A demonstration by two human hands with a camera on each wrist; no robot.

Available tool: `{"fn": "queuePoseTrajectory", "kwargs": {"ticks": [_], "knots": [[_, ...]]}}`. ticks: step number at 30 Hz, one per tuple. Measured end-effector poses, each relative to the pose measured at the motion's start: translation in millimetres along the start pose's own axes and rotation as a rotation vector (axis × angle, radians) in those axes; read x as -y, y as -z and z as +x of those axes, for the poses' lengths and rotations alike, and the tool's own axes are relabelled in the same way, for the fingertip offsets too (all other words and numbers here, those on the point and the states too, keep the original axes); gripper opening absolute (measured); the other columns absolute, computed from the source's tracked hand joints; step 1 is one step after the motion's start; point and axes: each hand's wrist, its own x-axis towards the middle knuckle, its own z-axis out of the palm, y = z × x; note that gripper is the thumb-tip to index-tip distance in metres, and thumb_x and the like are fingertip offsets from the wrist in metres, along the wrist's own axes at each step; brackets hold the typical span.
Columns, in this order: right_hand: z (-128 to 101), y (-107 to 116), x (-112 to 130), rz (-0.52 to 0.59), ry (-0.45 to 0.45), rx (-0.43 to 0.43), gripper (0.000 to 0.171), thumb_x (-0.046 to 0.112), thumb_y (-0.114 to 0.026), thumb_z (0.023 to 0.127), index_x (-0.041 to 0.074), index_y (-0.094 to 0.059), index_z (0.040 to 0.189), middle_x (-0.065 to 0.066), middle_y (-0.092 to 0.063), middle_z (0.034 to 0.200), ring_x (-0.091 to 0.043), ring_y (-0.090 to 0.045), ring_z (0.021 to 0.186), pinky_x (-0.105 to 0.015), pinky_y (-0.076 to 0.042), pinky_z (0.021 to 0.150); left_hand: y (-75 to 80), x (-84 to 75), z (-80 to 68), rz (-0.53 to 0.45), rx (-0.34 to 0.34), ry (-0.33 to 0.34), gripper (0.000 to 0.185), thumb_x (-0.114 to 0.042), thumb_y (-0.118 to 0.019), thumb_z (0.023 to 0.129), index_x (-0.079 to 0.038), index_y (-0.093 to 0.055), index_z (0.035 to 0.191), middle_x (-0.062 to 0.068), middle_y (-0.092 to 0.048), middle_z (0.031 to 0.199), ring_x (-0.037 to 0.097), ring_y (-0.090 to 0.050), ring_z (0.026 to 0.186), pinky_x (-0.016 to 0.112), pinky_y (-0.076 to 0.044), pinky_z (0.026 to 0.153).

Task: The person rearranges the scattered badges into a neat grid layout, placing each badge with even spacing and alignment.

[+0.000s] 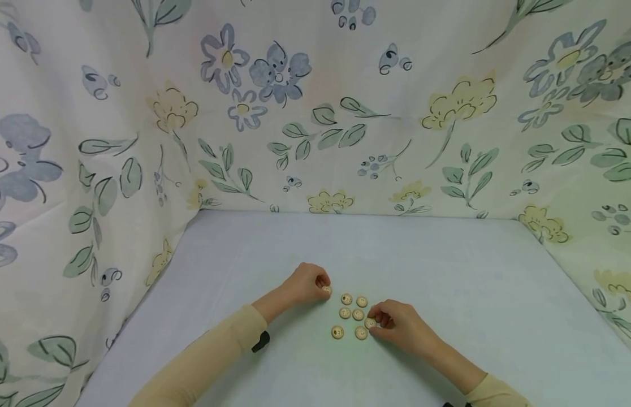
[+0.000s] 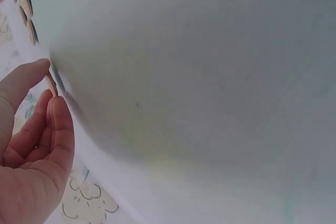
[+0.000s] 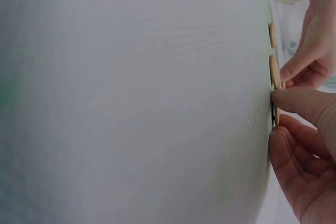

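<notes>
Toward the middle of the table, my left hand [image 1: 306,281] pinches a small round wooden disc [image 1: 327,290] between thumb and fingertips. The left wrist view shows this disc [image 2: 51,83] edge-on, close over the white surface. Across from it, my right hand [image 1: 401,327] grips another disc [image 1: 370,323] by its edges, close beside a loose disc [image 1: 361,333]. Several pale discs with dark markings lie between the hands, among them an upper one [image 1: 346,299] and a lower left one [image 1: 337,332]. Fingers partly cover both held discs.
A white cloth-covered table [image 1: 422,254] spreads around the hands. Behind and at the sides hangs a curtain [image 1: 305,164] printed with flowers and leaves. A black strap piece [image 1: 261,341] sits at the left wrist, below the beige sleeve [image 1: 208,350].
</notes>
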Motion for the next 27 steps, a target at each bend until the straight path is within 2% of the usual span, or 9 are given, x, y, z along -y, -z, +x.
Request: {"fn": "queuePoseTrajectory", "kwargs": {"ticks": [5, 15, 21, 27], "knots": [[-1, 0, -1, -0.009, 0.01, -0.012, 0.02, 0.009, -0.079, 0.079, 0.009, -0.067, 0.096, 0.005, -0.061, 0.085, -0.007, -0.055, 0.075, -0.023, -0.049, 0.065, 6.1, 4.7, 12.6, 0.032, -0.02, 0.019, 0.014, -0.006, -0.077, 0.076, -0.005, -0.07, 0.088, -0.003, -0.058, 0.074, 0.011, -0.051, 0.071, 0.025, -0.044, 0.068], [-1, -1, -1, 0.008, 0.022, -0.001, 0.02, 0.009, -0.079, 0.08, 0.009, -0.067, 0.096, 0.005, -0.06, 0.084, -0.007, -0.055, 0.075, -0.022, -0.049, 0.065, 18.7, 23.7, 34.3, 0.018, -0.058, 0.131, 0.015, -0.009, -0.079, 0.078, -0.006, -0.069, 0.089, 0.0, -0.059, 0.079, 0.014, -0.052, 0.076, 0.028, -0.045, 0.071], [-2, -1, 0, 0.009, 0.012, 0.006, 0.02, 0.01, -0.079, 0.08, 0.009, -0.066, 0.097, 0.005, -0.06, 0.084, -0.007, -0.054, 0.075, -0.022, -0.048, 0.065, 25.2, 33.6, 44.3, 0.018, -0.077, 0.135, 0.014, -0.009, -0.078, 0.079, -0.006, -0.069, 0.09, 0.0, -0.059, 0.08, 0.014, -0.052, 0.077, 0.028, -0.045, 0.073], [-2, -1, 0, 0.004, 0.007, 0.001, 0.02, 0.009, -0.079, 0.081, 0.009, -0.067, 0.097, 0.005, -0.06, 0.084, -0.007, -0.054, 0.075, -0.022, -0.048, 0.065, 31.4, 36.8, 53.3, 0.031, -0.072, 0.132, 0.015, -0.008, -0.078, 0.079, -0.005, -0.069, 0.091, 0.001, -0.06, 0.08, 0.014, -0.053, 0.078, 0.028, -0.045, 0.075]]}}
